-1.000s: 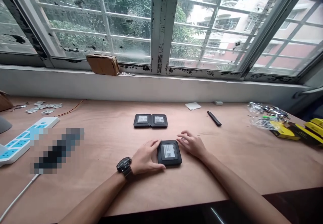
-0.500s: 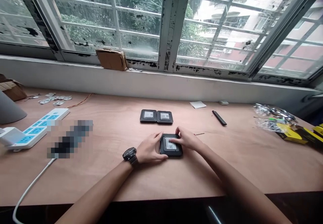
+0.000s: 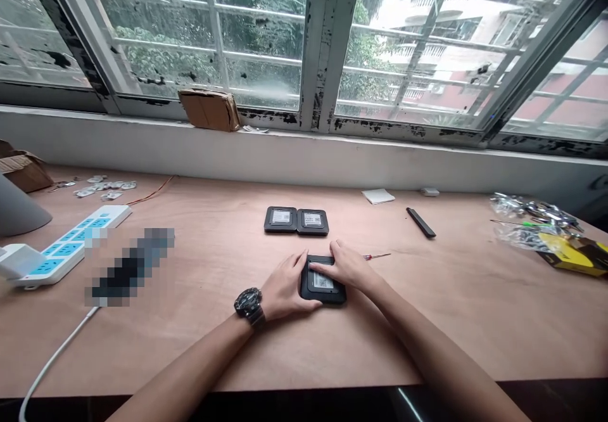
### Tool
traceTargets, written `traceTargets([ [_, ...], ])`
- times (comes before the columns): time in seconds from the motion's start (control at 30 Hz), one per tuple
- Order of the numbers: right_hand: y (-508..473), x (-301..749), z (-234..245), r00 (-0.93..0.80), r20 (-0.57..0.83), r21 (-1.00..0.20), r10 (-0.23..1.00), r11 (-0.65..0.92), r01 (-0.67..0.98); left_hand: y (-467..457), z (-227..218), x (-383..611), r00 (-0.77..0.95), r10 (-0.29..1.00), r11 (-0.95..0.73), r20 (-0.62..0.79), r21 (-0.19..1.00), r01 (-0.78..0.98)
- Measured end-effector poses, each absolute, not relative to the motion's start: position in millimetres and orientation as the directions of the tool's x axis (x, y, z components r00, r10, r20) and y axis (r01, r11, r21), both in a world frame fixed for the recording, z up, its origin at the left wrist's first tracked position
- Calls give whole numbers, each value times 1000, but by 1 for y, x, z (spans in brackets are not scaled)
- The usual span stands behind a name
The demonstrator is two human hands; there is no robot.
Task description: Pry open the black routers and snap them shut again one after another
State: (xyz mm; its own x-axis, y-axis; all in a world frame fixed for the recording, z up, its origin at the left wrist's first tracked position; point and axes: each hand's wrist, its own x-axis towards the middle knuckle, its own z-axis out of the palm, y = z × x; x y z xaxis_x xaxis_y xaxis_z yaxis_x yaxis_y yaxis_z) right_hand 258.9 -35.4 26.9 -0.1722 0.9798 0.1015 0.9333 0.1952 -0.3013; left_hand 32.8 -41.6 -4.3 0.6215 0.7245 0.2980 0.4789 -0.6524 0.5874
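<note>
A flat black square case (image 3: 325,295) with a white label lies on the table in front of me. My left hand (image 3: 285,287), wearing a black watch, grips its left side, thumb at the near edge and fingers toward the far left corner. Across the case's far right part rests my right hand (image 3: 349,265), its fingers curled at the far edge and one digit pressed over the label's upper part. A thin red-handled tool (image 3: 377,256), perhaps a screwdriver, lies just right of that hand, partly hidden. Farther back, two similar labelled cases (image 3: 312,220) sit side by side.
A white power strip (image 3: 71,244) and a blurred-out object (image 3: 133,267) with a white cable lie left. At right are a black bar (image 3: 420,222), plastic bags (image 3: 527,235) and a yellow-black box (image 3: 577,257). White paper (image 3: 378,196) lies near the window wall.
The right hand's digit has slid from the label's middle to its upper left part. The left hand keeps its hold, and the view has shifted slightly.
</note>
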Motion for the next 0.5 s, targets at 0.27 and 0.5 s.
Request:
traceTargets([
  [0.27, -33, 259, 24, -139, 107, -310, 984, 166, 936, -43, -4, 35, 620, 727, -652, 295, 581, 487],
  [0.5, -33, 262, 24, -135, 96, -328, 986, 159, 931, -42, -6, 34, 615, 733, -638, 290, 606, 475],
])
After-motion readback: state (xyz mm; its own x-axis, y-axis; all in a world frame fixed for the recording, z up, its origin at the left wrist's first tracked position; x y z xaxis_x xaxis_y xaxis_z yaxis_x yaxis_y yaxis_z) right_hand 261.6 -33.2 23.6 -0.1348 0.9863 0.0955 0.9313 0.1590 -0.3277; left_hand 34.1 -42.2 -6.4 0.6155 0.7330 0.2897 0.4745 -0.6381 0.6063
